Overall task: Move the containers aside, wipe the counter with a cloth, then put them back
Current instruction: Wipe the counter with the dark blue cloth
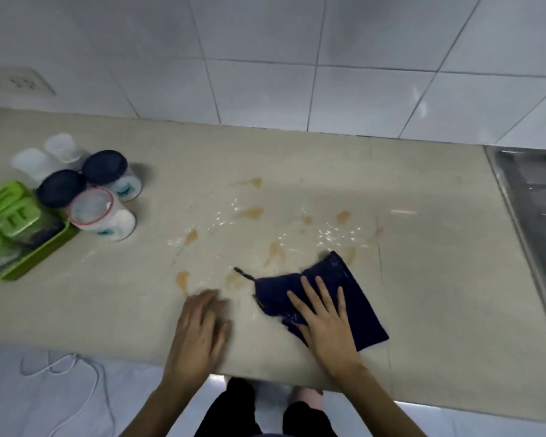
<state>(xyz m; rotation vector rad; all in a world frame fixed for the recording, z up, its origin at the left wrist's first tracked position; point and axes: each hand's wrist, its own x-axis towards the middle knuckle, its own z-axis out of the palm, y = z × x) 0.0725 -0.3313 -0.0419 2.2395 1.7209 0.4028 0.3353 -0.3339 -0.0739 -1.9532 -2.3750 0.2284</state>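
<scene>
The tiled wall backs the beige counter; a steel sink drainboard adjoins it on the right; brown stains and wet streaks spot the counter's middle; the containers cluster at the left edge beside a green tray, well apart from the stains; the navy cloth lies near the front edge, just beside the stains; the right hand presses flat on it, fingers spread, its grip open, clasping nothing; the blurred left hand rests on bare counter, grip open and empty.
</scene>
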